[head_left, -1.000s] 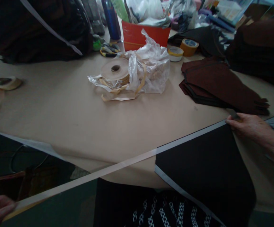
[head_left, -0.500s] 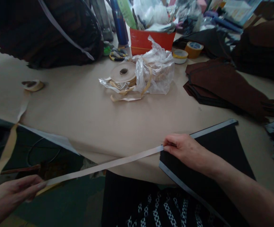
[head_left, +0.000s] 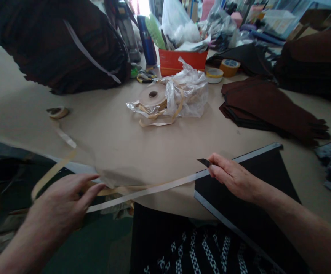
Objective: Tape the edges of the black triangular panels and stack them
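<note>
My left hand (head_left: 65, 201) is curled around a long strip of double-sided tape (head_left: 154, 190), left of the table's front edge. The pale strip runs from that hand to a black sheet (head_left: 256, 190), with a tan length beside it. My right hand (head_left: 234, 177) is closed on a small dark blade (head_left: 204, 163) whose tip points left, just above the tape at the sheet's corner. Pale tape lines the sheet's upper and lower edges. A small tape roll (head_left: 59, 112) lies at the left of the table; tape trails from it toward my left hand.
A large tape roll (head_left: 152, 95) and a plastic bag (head_left: 194, 99) lie mid-table. Behind stand a red box (head_left: 182, 61) and a blue bottle (head_left: 148, 45). Stacked brown pieces (head_left: 265, 102) lie right; a dark bundle (head_left: 76, 49) sits left.
My left hand has moved right and up toward the sheet, and the tape now hangs slacker. My right hand has turned and lifted slightly, bringing the blade into view.
</note>
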Demonstrator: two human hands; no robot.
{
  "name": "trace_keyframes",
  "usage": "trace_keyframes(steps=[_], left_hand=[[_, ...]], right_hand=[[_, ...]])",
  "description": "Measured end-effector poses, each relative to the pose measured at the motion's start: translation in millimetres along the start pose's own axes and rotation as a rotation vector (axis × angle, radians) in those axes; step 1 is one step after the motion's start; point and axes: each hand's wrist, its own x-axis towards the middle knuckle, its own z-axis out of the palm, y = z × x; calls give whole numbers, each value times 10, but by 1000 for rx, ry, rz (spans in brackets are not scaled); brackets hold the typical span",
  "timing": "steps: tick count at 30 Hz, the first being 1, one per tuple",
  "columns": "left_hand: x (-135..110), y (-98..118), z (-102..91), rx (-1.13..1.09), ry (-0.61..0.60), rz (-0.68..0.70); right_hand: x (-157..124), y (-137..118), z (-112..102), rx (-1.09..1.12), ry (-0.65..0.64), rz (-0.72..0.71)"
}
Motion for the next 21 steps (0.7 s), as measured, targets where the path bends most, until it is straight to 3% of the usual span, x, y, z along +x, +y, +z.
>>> trace_keyframes(steps=[3,4,6,8,10,14,21], left_hand=[[197,694,181,-96,19,275],[247,932,247,-93,-37,327],[320,1336,369,-15,-128,387],[363,1597,467,55,-203,395],[388,1714,535,89,-231,377],[422,1719,596,111,-229,349],[466,1756,600,138,-261,387]], right_hand=[[-79,-18,26,76,57,-11],[-94,-23,48,98,107,-18],[-111,-21,100,153,174,1],[-113,-2,157,232,144,70],[-102,30,220,304,84,140],[-50,74,346,342,54,207],[-6,43,413,107,65,203]])
